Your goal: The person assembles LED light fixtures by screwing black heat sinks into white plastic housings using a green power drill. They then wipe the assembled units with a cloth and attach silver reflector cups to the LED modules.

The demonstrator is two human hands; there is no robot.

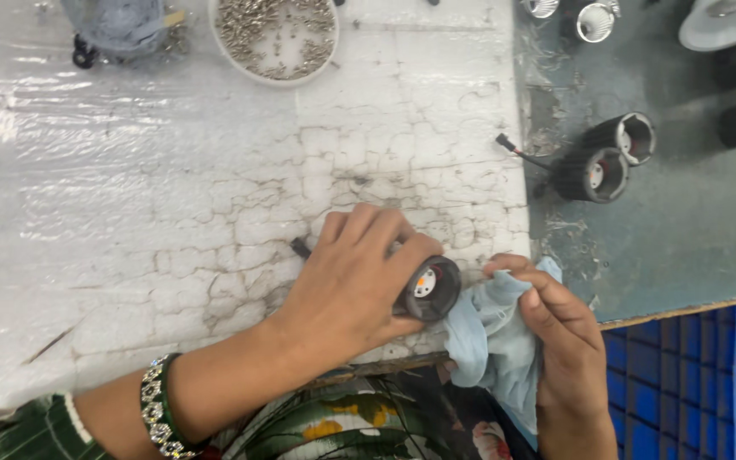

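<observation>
Left hand (351, 285) is wrapped over a black cylindrical lamp housing (428, 290), fingers curled around its body — open end faces the right hand, a small orange-and-white part visible inside. The housing sits at the near edge of the cracked white foam sheet (215, 196), which I'll use as the landmark.

Right hand (560, 336) is just off the foam sheet's near right corner, fingers closed on a bunched pale blue cloth (491, 336). The cloth is right beside the housing's open end (touching or not, can't tell).

A thin dark wire end (300, 248) pokes out from under the left hand, lying on the foam.

Off the foam sheet's right edge, on the grey-green table (692, 230) — two more black housings (606, 158) lying side by side, with a lead and small black connector (505, 142) reaching back to the foam's edge.

At the foam's far edge: a white bowl of small metal screws (276, 34), and a clear plastic bag (121, 25) to its left.

Blue crate (692, 383) sits below the table's near edge, right of the right hand.
</observation>
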